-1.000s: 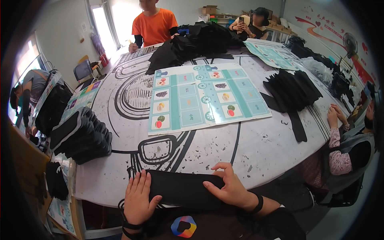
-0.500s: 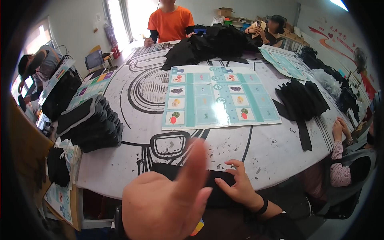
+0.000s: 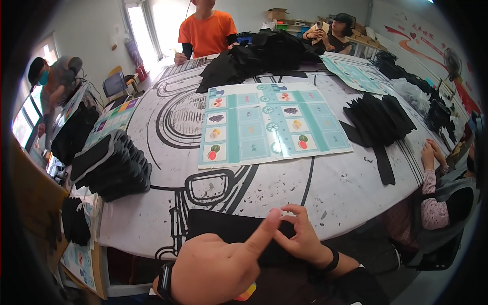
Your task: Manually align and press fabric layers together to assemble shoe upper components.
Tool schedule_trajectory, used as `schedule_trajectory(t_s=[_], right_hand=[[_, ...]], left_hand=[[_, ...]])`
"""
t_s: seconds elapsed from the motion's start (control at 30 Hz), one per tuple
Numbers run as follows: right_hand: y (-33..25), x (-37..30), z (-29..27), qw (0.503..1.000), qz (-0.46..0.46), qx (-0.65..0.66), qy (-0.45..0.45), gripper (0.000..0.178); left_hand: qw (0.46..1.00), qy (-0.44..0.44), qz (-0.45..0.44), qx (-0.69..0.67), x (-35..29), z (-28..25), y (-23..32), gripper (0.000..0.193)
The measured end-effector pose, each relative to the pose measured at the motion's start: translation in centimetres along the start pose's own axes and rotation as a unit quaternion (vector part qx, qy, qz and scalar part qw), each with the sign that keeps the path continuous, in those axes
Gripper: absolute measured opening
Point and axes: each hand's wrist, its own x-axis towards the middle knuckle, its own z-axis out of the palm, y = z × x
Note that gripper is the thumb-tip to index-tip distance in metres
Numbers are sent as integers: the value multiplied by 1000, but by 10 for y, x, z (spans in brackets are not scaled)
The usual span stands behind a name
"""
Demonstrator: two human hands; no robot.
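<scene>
Apparently steadying black cloth (image 3: 216, 222): left hand (image 3: 216, 267) index straight, right hand (image 3: 305, 243) fingers half-curled at 3 o'clock; couldn't tell either's grip. Next move needed left clear.

A: Head view, where's it looking from?
B: The wearer's head, pointing forward and down over the white table (image 3: 284, 188).
A: What's nearest?
B: The left hand (image 3: 218, 264), looming large at lower middle; the right hand (image 3: 307, 244) is showing smaller, just to its right.
A: How wide?
B: Fisheye. Black is ringing the corners, straight edges are bowing. It's reaching across to the person in orange (image 3: 207, 33), well off at the top.
A: Sides?
B: Catching a bending person (image 3: 60, 84) at left and a seated person (image 3: 437, 208) at right, probably being cropped by the dark rim.
</scene>
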Motion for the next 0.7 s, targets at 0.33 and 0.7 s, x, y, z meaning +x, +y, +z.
schedule_trajectory(t_s=[0.33,0.7], right_hand=[[30,-18,-6,972,-189,-21,136,45],[19,-6,-9,879,-470,-71,48,20]], left_hand=[[903,-202,-172,-338,-36,65,-56,58],[564,242,-136,-778,-77,100,-79,80]])
